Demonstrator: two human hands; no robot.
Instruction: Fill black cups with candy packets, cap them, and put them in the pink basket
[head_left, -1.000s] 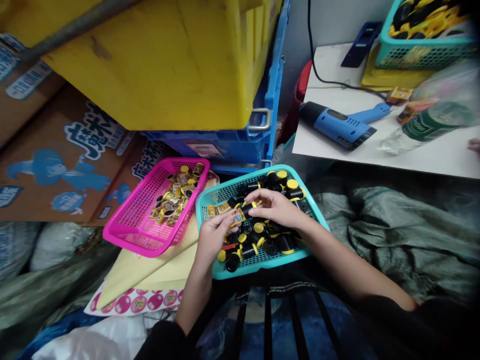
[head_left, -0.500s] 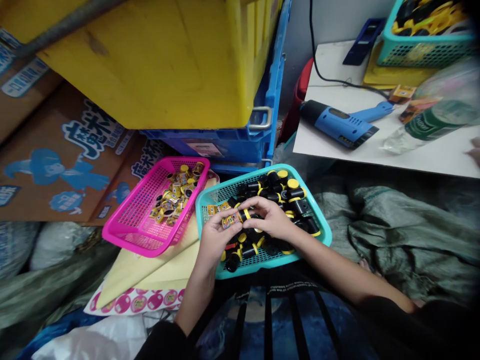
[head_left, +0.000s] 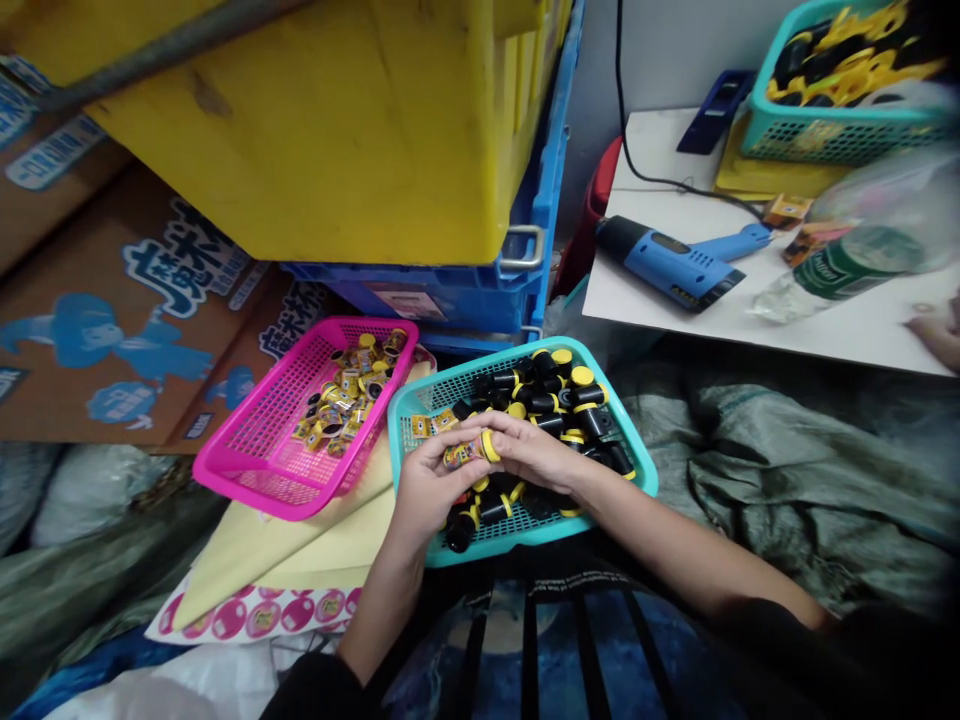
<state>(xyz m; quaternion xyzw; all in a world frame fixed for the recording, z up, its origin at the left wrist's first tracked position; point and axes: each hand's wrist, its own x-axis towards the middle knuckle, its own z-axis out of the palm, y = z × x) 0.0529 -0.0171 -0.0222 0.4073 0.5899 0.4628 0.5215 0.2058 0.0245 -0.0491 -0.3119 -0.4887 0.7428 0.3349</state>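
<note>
Over the turquoise basket [head_left: 645, 455], my left hand [head_left: 427, 490] holds a small cylindrical bottle [head_left: 463, 453] with a colourful printed label, its yellow cap pointing right. My right hand [head_left: 536, 452] is closed at the capped end, its fingers against the yellow cap; some fingertips are hidden behind the bottle. Beneath both hands, the basket holds many black bottles [head_left: 592, 422] with yellow caps. Several flat yellow printed labels [head_left: 431, 424] lie at its left side.
A pink basket [head_left: 244, 460] with small printed pieces stands left on yellow sheets [head_left: 247, 550]. Ahead are a large yellow crate [head_left: 337, 150] and blue crate [head_left: 450, 300]. On the white table [head_left: 637, 300] at right lie a blue heat gun [head_left: 675, 260] and a plastic bottle [head_left: 847, 265].
The small bottle has turned in my hands: its yellow cap now faces up and shows clearly, where earlier a black part with a yellow ring showed. The camera view has shifted slightly.
</note>
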